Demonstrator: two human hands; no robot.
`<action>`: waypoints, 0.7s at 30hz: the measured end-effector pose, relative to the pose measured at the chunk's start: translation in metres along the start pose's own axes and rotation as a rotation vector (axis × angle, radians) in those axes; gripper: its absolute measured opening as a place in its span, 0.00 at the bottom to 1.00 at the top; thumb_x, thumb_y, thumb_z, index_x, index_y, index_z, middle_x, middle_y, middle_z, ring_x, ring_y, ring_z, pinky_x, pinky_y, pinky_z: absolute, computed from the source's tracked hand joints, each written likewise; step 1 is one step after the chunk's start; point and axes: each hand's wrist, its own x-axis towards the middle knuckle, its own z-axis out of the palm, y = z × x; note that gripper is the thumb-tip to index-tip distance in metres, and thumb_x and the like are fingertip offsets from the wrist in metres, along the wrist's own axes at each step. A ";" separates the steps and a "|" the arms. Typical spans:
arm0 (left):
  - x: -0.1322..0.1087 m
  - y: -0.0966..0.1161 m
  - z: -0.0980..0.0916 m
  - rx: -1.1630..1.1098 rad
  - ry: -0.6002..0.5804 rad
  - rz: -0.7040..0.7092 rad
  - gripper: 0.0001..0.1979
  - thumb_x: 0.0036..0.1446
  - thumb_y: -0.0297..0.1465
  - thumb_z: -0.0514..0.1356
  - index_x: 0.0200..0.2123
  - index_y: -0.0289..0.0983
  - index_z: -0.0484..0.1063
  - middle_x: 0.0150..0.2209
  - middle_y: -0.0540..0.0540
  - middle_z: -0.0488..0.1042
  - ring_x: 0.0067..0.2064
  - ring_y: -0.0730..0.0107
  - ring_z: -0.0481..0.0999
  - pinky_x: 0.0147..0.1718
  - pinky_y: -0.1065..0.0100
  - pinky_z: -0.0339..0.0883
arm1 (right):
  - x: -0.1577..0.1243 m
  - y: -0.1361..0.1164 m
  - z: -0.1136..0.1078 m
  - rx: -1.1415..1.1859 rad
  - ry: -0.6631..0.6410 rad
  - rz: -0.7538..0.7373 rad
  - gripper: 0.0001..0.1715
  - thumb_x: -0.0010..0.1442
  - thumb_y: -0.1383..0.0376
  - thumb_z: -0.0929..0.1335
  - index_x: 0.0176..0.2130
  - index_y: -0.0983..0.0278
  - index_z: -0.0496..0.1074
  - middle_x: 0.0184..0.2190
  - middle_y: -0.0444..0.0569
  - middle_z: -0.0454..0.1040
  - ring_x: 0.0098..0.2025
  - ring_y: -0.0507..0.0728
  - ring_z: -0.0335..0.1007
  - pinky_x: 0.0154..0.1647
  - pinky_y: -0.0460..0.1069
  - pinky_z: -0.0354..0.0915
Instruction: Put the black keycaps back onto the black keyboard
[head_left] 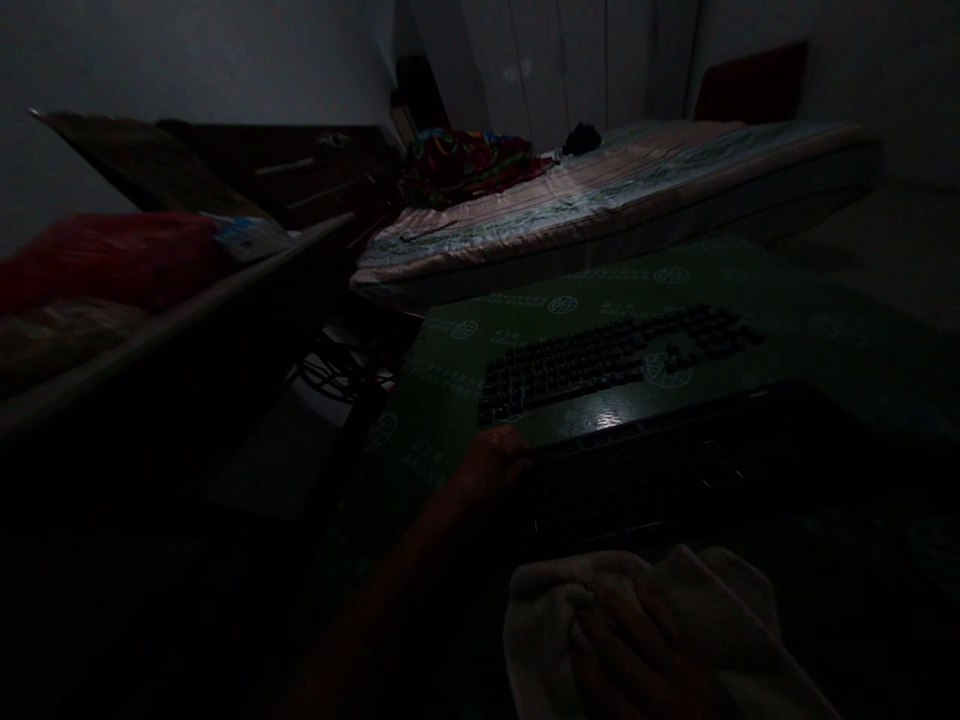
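Observation:
The room is very dark. My left hand [491, 462] is closed on the left end of a black keyboard body [630, 480], which lies on a green printed table surface [442, 400]. My right hand [630, 640] presses its bent fingers into a pale cloth [547, 600] in front of the keyboard body. Beyond that body, dark keycaps [562, 365] lie in rows in a keyboard's layout, with the green print showing between some of them. Shadow hides the right end of the keyboard body and its surface detail.
A mattress [615, 195] with a patterned red blanket [472, 165] stands past the table. On the left, a raised wooden edge [247, 270] runs beside a red bag [112, 255]. Coiled cables [334, 370] show below, left of the table.

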 end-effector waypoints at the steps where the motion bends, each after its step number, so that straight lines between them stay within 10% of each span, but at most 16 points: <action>1: 0.001 0.000 0.000 0.002 -0.014 0.002 0.06 0.50 0.27 0.58 0.30 0.35 0.75 0.29 0.47 0.73 0.34 0.69 0.71 0.34 0.70 0.63 | 0.000 0.000 0.000 -0.004 -0.001 0.002 0.15 0.61 0.68 0.57 0.32 0.61 0.71 0.33 0.44 0.76 0.48 0.57 0.66 0.59 0.61 0.46; 21: -0.001 -0.006 -0.001 -0.111 0.009 0.048 0.07 0.50 0.27 0.57 0.32 0.34 0.75 0.30 0.46 0.73 0.34 0.70 0.71 0.34 0.70 0.63 | 0.006 -0.001 -0.003 -0.003 -0.010 0.003 0.17 0.62 0.67 0.56 0.31 0.62 0.72 0.31 0.44 0.76 0.43 0.56 0.68 0.60 0.60 0.44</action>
